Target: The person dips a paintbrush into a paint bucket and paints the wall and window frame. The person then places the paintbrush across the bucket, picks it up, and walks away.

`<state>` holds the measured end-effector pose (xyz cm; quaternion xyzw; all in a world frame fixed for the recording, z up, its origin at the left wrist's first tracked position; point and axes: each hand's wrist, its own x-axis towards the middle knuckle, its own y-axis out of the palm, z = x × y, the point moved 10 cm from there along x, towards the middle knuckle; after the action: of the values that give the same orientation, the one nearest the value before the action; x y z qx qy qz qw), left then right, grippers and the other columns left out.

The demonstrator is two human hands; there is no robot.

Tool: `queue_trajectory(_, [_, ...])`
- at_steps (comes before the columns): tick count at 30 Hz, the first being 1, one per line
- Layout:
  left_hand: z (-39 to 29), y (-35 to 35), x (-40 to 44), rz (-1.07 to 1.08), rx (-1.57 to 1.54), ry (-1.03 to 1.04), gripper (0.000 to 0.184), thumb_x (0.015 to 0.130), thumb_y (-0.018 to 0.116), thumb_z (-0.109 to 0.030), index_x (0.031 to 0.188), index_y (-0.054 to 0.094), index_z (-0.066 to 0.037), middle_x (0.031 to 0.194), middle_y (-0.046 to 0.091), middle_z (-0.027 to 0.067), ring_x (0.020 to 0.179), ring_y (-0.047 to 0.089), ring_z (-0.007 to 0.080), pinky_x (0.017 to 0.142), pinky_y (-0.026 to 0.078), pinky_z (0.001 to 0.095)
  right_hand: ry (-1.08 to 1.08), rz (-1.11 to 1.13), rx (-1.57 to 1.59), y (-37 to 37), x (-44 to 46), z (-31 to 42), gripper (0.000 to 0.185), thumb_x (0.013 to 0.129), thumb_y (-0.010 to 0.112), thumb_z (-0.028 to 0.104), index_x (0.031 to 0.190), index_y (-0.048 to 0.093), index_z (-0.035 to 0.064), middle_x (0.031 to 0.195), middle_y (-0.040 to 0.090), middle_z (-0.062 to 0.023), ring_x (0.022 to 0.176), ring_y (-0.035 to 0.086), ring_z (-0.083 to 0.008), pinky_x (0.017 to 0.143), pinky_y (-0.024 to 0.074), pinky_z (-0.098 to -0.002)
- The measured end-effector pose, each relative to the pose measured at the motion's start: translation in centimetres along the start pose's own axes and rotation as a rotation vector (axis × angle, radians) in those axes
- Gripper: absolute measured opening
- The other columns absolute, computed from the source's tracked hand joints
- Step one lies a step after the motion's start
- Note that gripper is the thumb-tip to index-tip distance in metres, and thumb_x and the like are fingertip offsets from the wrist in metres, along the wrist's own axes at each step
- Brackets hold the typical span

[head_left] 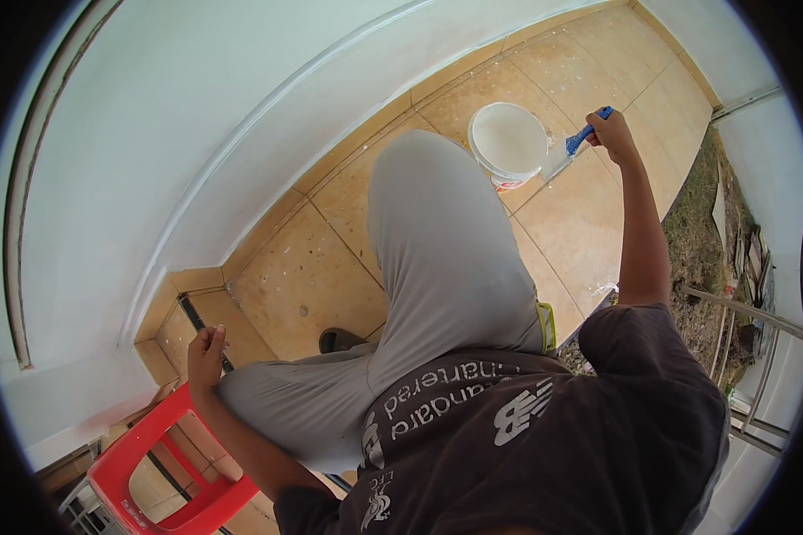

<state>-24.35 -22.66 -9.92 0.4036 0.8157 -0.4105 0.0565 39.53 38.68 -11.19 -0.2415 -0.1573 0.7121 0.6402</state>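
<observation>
My right hand (612, 135) is closed around the blue handle of a paintbrush (578, 141), held out to the right. Its pale, paint-marked end points down and left, beside a white bucket (510, 141) on the tiled floor. The bucket's inside looks white; how full it is, I cannot tell. On the other side, my left hand (207, 355) hangs by my bent knee with its fingers curled. Whether anything is between those fingers cannot be made out. A black strip (190, 312) runs along the floor behind it.
At lower left is a red plastic chair (116, 481). A white wall (268, 98) with a tiled skirting curves along the left and top. White spots mark the tan tiles (308, 267). Past the floor's right edge lie ground with debris (700, 223) and metal rails (749, 309).
</observation>
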Motion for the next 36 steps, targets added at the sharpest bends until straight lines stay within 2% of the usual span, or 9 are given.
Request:
queue_trajectory(9, [-1.2,-0.2,-0.2,-0.03,-0.023,0.042,0.032,0.093,0.06,-0.034,0.088,0.062,-0.002,0.07,0.056,-0.0016,0.062,0.045,0.0046,0.057,0.035,0.0207,0.535,-0.04,1.001,2.4,0.6,-14.3,0.012,0.087,0.052,0.003,0.081,0.049,-0.007,0.075,0.059,-0.0161,0.052,0.056,-0.0147,0.045,0.0518,-0.0175])
queue_trajectory(13, [-1.3,-1.2,-0.5,-0.124,-0.074,0.115,0.03,0.093,0.061,-0.032,0.086,0.062,-0.002,0.067,0.054,-0.0021,0.061,0.045,0.0046,0.056,0.035,0.021,0.65,-0.141,1.239,6.0,-2.7,-18.5,0.013,0.088,0.049,0.002,0.084,0.048,-0.0107,0.075,0.061,-0.0185,0.046,0.056,-0.0127,0.04,0.0509,-0.0162])
queue_trajectory(16, [-2.0,-2.4,-1.2,-0.204,-0.072,0.148,0.029,0.091,0.062,-0.029,0.083,0.062,-0.001,0.064,0.053,-0.0022,0.06,0.044,0.0045,0.055,0.035,0.0215,0.632,-0.059,1.385,7.5,-1.8,-22.9,0.013,0.085,0.047,-0.004,0.093,0.051,-0.0139,0.073,0.057,-0.011,0.051,0.053,-0.0132,0.044,0.0508,-0.0172])
queue_trajectory(19, [-2.9,-4.5,-3.0,-0.339,-0.124,0.209,0.028,0.088,0.066,-0.025,0.081,0.062,0.001,0.064,0.051,-0.0026,0.06,0.041,0.0047,0.054,0.035,0.0232,0.587,-0.026,1.417,7.8,0.8,-23.1,0.016,0.086,0.045,-0.002,0.092,0.05,-0.0158,0.079,0.06,-0.0176,0.055,0.058,-0.0144,0.043,0.052,-0.015])
queue_trajectory(25, [-5.4,-10.4,-15.2,-0.837,-0.221,0.452,0.021,0.085,0.068,-0.02,0.084,0.064,0.001,0.067,0.058,0.0061,0.062,0.052,0.0116,0.057,0.042,0.0262,0.279,0.441,1.412,8.3,11.7,-3.5,0.023,0.091,0.045,0.007,0.099,0.056,-0.0114,0.09,0.067,-0.0216,0.059,0.065,-0.016,0.05,0.0593,-0.0194])
queue_trajectory(27, [-6.6,-9.8,-21.0,-1.056,-0.154,0.544,0.017,0.084,0.069,-0.016,0.08,0.064,-0.001,0.067,0.057,0.0076,0.061,0.054,0.0142,0.057,0.043,0.0268,0.105,0.514,1.422,9.1,4.5,13.0,0.021,0.093,0.047,0.01,0.096,0.056,-0.0095,0.084,0.066,-0.0178,0.059,0.064,-0.0144,0.048,0.0575,-0.0191])
queue_trajectory(30, [-4.6,-6.1,-29.5,-1.32,-0.009,0.603,0.015,0.078,0.069,-0.012,0.074,0.059,-0.002,0.067,0.055,0.0079,0.06,0.054,0.019,0.059,0.043,0.0303,-0.089,1.071,1.522,12.8,-4.2,33.4,0.019,0.096,0.047,0.011,0.092,0.051,-0.0068,0.078,0.06,-0.0143,0.061,0.06,-0.0161,0.055,0.057,-0.0222])
queue_trajectory(32, [-2.1,-4.2,-35.0,-1.553,0.181,0.588,0.015,0.078,0.065,-0.013,0.079,0.054,-0.001,0.069,0.055,0.0109,0.062,0.054,0.0233,0.06,0.043,0.0334,-0.194,1.198,1.544,15.5,-14.2,45.1,0.019,0.096,0.047,0.009,0.096,0.05,-0.0099,0.078,0.058,-0.0155,0.062,0.061,-0.0179,0.056,0.0577,-0.0242])
queue_trajectory(36, [9.7,-3.6,-43.8,-1.929,-0.076,0.273,0.023,0.088,0.051,-0.022,0.09,0.048,0.0,0.085,0.047,0.0124,0.079,0.047,0.0219,0.072,0.039,0.0328,-0.422,1.305,1.455,22.1,-32.7,60.7,0.01,0.09,0.054,0.001,0.091,0.051,-0.0088,0.086,0.061,-0.0214,0.067,0.063,-0.0197,0.061,0.0598,-0.0228])
